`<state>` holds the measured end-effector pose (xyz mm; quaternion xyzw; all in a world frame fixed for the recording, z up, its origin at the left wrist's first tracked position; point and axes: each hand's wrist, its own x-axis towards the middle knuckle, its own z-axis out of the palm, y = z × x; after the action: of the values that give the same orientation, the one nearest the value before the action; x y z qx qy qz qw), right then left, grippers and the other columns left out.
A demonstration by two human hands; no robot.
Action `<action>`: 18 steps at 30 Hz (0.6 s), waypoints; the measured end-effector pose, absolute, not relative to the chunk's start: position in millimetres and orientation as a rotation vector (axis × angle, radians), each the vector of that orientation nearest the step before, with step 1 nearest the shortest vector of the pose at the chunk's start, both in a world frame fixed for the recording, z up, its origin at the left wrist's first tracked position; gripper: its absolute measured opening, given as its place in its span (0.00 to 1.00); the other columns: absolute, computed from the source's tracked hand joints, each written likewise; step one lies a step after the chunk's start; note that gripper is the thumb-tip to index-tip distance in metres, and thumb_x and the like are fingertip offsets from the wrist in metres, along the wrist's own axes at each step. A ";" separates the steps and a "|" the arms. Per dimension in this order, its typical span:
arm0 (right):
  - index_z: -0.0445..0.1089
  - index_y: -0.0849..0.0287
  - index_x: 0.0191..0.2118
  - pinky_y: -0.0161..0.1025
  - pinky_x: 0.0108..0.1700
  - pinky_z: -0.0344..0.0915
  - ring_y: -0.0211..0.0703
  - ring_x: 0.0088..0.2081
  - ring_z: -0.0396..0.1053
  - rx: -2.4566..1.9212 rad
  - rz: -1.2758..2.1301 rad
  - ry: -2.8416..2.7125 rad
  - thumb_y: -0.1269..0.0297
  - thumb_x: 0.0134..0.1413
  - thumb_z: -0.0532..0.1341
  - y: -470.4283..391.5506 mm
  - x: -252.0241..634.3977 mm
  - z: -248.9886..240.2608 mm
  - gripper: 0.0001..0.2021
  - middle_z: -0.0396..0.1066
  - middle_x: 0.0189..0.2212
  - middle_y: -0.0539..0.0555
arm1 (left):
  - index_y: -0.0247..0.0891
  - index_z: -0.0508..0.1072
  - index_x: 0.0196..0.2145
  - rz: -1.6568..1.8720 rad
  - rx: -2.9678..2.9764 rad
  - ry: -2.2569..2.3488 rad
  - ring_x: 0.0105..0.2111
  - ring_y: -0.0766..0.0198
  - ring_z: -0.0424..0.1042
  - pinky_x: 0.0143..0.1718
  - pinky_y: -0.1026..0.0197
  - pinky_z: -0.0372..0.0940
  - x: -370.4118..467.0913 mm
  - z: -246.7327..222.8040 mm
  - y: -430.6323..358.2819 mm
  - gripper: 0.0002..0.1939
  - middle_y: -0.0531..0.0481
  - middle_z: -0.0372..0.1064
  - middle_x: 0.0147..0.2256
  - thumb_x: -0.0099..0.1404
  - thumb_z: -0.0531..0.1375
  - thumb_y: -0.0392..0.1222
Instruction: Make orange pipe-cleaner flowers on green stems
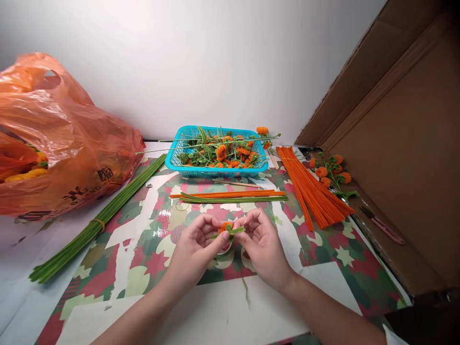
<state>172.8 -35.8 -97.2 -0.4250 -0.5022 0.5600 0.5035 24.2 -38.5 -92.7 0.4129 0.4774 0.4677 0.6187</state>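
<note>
Between my two hands is a small orange pipe-cleaner flower (226,227) with a green pipe-cleaner piece (235,231) curled against it. My left hand (201,237) pinches the flower between thumb and fingers. With thumb and fingertips, my right hand (261,242) grips the green piece's right end. Just beyond the hands lie a few loose orange pipe cleaners (230,194) and green pipe cleaners (251,199), side by side. A thin wooden stick (237,183) rests behind them.
A blue basket (215,171) of orange flowers and green stems stands at the back. Left are a green pipe-cleaner bundle (104,215) and an orange plastic bag (68,124). Right are an orange pipe-cleaner bundle (316,191), finished flowers (332,172), a pink-handled knife (384,227) and a cardboard wall (402,139).
</note>
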 end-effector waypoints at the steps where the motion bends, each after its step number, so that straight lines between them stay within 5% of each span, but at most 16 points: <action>1: 0.57 0.55 0.33 0.32 0.34 0.67 0.35 0.33 0.67 -1.037 1.354 -1.217 0.68 0.54 0.61 -35.7 173.4 -96.5 0.09 0.66 0.30 0.48 | 0.38 0.69 0.33 1.052 0.960 1.097 0.28 0.67 0.71 0.30 0.66 0.69 23.8 -92.3 -38.0 0.12 0.53 0.70 0.30 0.56 0.67 0.44; 8: 0.67 0.56 0.35 0.39 0.38 0.70 0.40 0.35 0.71 -1.066 1.011 -1.590 0.71 0.54 0.61 -29.1 189.6 -84.4 0.03 0.73 0.32 0.51 | 0.36 0.71 0.34 0.854 0.750 1.050 0.26 0.68 0.72 0.30 0.67 0.68 18.3 -85.9 -33.1 0.13 0.53 0.70 0.27 0.55 0.68 0.44; 13: 0.73 0.53 0.40 0.44 0.41 0.66 0.44 0.40 0.66 -0.750 0.380 -2.121 0.78 0.56 0.56 -19.4 205.6 -78.9 0.14 0.73 0.36 0.54 | 0.36 0.70 0.32 0.722 0.496 0.967 0.21 0.71 0.70 0.23 0.71 0.64 14.2 -85.7 -29.9 0.13 0.57 0.65 0.23 0.52 0.69 0.39; 18: 0.73 0.56 0.39 0.43 0.40 0.62 0.43 0.38 0.64 -0.712 0.144 -2.244 0.77 0.57 0.56 -18.3 206.9 -79.6 0.12 0.72 0.31 0.53 | 0.35 0.72 0.34 0.673 0.517 0.941 0.21 0.72 0.69 0.23 0.71 0.64 10.3 -85.9 -30.8 0.10 0.55 0.67 0.26 0.55 0.67 0.39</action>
<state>206.9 -18.3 -79.6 -0.2792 -0.8795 0.0565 0.3813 10.3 -30.8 -85.9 0.2416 0.4397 0.3142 0.8059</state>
